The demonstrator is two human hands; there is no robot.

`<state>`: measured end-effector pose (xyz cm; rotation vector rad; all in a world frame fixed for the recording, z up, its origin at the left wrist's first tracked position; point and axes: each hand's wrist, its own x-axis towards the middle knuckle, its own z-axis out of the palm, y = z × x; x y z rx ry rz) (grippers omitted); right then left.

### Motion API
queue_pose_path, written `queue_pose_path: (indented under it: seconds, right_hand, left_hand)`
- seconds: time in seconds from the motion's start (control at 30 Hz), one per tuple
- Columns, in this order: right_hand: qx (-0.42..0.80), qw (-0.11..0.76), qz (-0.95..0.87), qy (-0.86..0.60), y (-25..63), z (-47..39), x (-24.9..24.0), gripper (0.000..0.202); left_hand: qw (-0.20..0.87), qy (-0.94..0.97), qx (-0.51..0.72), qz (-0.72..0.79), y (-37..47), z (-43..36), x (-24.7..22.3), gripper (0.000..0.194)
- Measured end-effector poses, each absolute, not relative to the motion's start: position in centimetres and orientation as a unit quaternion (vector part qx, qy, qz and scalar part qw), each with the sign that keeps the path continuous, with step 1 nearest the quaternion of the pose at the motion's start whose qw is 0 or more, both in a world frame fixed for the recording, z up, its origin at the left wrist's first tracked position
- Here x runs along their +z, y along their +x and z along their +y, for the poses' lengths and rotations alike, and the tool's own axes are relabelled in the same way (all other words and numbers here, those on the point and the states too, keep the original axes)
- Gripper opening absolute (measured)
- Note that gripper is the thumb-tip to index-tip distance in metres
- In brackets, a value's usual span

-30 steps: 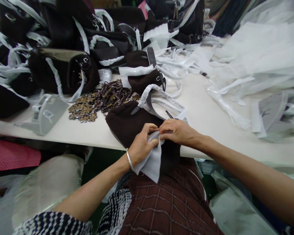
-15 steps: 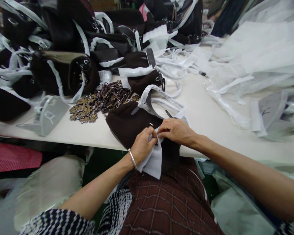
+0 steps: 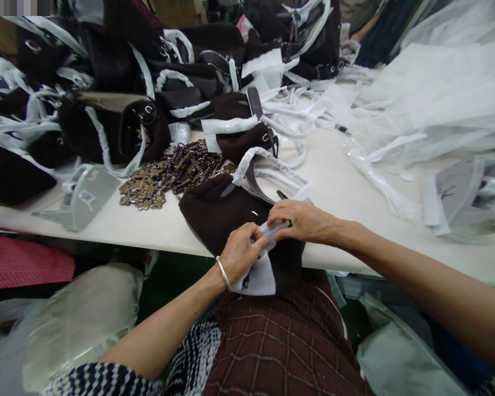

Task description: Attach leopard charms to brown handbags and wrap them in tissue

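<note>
A dark brown handbag (image 3: 218,209) lies at the table's front edge, partly overhanging toward my lap. Its handle (image 3: 256,181) is partly wrapped in white tissue. Both hands pinch a piece of white wrapping sheet (image 3: 262,275) against the bag's lower side. My left hand (image 3: 241,250), with a bangle at the wrist, has its fingers closed on the sheet's left part. Opposite it, my right hand (image 3: 292,220) grips the upper right part between thumb and fingers. A small dark piece shows at the sheet's lower left; what it is I cannot tell.
Left of the bag lies a heap of beaded charms (image 3: 157,179) with flower-shaped ends. Another brown handbag (image 3: 239,124) and a pile of wrapped bags (image 3: 115,126) stand behind. White sheets (image 3: 445,82) cover the right rear of the table (image 3: 338,181). A grey-white holder (image 3: 84,198) sits left.
The white sheet is now folded into a band between my hands, which have moved slightly apart. Its hanging corner has shifted a little. The bag has stayed nearly in place.
</note>
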<state>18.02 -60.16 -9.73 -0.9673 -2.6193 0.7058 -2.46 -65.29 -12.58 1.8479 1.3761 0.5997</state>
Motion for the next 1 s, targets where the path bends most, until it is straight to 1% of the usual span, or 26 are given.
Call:
queue_pose_path:
  seconds: [0.1, 0.2, 0.3, 0.37, 0.47, 0.53, 0.63, 0.73, 0.77, 0.83, 0.87, 0.9, 0.93, 1.0]
  right_hand:
    - [0.186, 0.148, -0.926, -0.293, 19.3, -60.4, -9.3, 0.011]
    - [0.155, 0.122, -0.936, -0.291, 19.3, -60.4, -8.8, 0.011]
    - [0.18, 0.1, -0.934, -0.291, 18.9, -60.2, -8.2, 0.014]
    - [0.228, 0.117, -0.919, -0.301, 19.0, -60.1, -8.0, 0.016]
    - [0.324, 0.168, -0.851, -0.377, 19.3, -60.4, -8.3, 0.015]
    - [0.365, 0.178, -0.797, -0.448, 19.4, -60.7, -8.8, 0.017]
    - [0.349, 0.15, -0.76, -0.527, 19.1, -61.1, -9.5, 0.02]
    - [0.279, 0.126, -0.774, -0.554, 18.5, -61.3, -9.5, 0.013]
    - [0.253, 0.127, -0.79, -0.544, 18.3, -61.2, -9.4, 0.019]
    - [0.201, 0.133, -0.838, -0.489, 18.1, -60.9, -8.9, 0.043]
    - [0.181, 0.128, -0.866, -0.449, 18.0, -60.6, -8.6, 0.051]
    - [0.168, 0.113, -0.891, -0.405, 17.9, -60.3, -8.3, 0.053]
    - [0.162, 0.091, -0.912, -0.365, 17.7, -59.9, -8.1, 0.05]
    - [0.174, 0.037, -0.932, -0.316, 17.5, -59.1, -7.6, 0.035]
  left_hand:
    - [0.345, 0.738, 0.243, 0.527, -2.5, -65.9, -12.6, 0.016]
    - [0.321, 0.765, 0.241, 0.504, -2.4, -66.4, -12.5, 0.01]
    - [0.32, 0.766, 0.249, 0.499, -2.6, -66.6, -12.4, 0.007]
    - [0.338, 0.748, 0.268, 0.505, -2.7, -66.6, -12.2, 0.01]
    - [0.378, 0.716, 0.285, 0.514, -2.7, -66.6, -11.9, 0.016]
    - [0.38, 0.709, 0.292, 0.518, -2.5, -66.6, -11.8, 0.018]
    - [0.343, 0.727, 0.303, 0.511, -2.0, -66.8, -12.1, 0.017]
    - [0.323, 0.734, 0.297, 0.518, -1.8, -66.8, -12.6, 0.019]
    - [0.325, 0.731, 0.294, 0.523, -1.8, -66.8, -12.7, 0.02]
    - [0.34, 0.722, 0.29, 0.528, -1.9, -66.8, -12.8, 0.02]
    - [0.35, 0.719, 0.288, 0.527, -1.9, -66.8, -12.9, 0.019]
    - [0.358, 0.715, 0.288, 0.527, -1.9, -66.9, -12.9, 0.017]
    - [0.365, 0.711, 0.287, 0.527, -1.9, -66.9, -12.8, 0.015]
    - [0.378, 0.706, 0.287, 0.526, -2.0, -66.9, -12.7, 0.014]
